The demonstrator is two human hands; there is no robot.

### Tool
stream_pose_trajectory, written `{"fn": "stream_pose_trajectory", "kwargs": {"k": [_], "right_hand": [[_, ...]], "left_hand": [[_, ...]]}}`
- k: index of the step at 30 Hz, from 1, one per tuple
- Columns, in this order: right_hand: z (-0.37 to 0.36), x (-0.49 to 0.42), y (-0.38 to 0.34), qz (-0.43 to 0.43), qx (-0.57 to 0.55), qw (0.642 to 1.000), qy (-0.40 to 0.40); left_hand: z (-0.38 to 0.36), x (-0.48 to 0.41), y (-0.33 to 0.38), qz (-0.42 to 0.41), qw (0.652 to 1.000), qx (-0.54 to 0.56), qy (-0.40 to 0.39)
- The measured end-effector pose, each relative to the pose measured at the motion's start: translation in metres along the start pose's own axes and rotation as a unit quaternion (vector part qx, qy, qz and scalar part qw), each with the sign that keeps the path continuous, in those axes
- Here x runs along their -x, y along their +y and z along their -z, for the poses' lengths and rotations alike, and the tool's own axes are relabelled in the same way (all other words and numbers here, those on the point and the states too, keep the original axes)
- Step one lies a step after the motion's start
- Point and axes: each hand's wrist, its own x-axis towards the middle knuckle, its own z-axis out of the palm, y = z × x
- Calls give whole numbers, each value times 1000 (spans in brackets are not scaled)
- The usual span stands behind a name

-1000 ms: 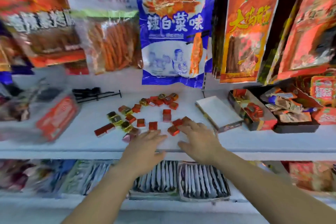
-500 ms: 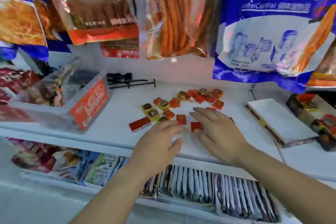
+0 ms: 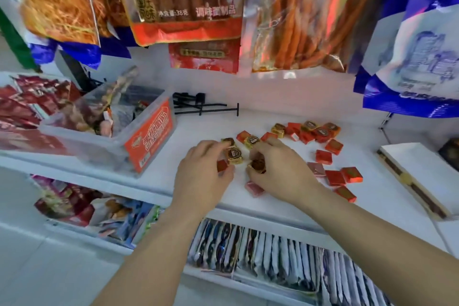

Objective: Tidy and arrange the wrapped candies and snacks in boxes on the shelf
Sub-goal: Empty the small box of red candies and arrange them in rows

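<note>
Nearest, flat glossy sachets stand on edge in tight rows on the lower shelf. Two bare forearms reach over them to the white shelf, palms down. The left hand arches with curled fingers, its fingertips and thumb bracketing a square gold-foil candy; whether its grip actually closes on it cannot be told. Just beside it, the right hand has its grip pinching a crinkled brown-topped candy between thumb and fingertips. Loose red candies, small shiny flat squares, lie scattered to the right and are heaped with more gold ones farther back. To the left sits a clear plastic box with an orange label, holding wrapped snacks. Near the right edge lies a flat white box. Behind, thin black metal hooks lie on the shelf, and glossy snack bags hang above.
</note>
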Motion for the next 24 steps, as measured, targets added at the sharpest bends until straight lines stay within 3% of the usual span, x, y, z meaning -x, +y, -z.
{"fn": "stream_pose_trajectory", "kwargs": {"k": [4,7,12,14,17,24], "right_hand": [[11,-4,12,-14,-70,995,74],[19,-22,15,-9,-71,990,120],[0,-47,9,23,17,998,63],[-6,-45,12,19,19,997,71],[-6,-43,18,7,-3,996,85],[-1,-48,17,-22,0,998,61]], "left_hand": [[-9,-12,10,34,997,-69,-30],[-13,-16,13,48,996,-75,-6],[-11,-30,15,89,992,63,70],[-12,-35,16,106,987,104,65],[-19,-39,16,94,995,37,5],[-21,-40,15,94,991,82,40]]}}
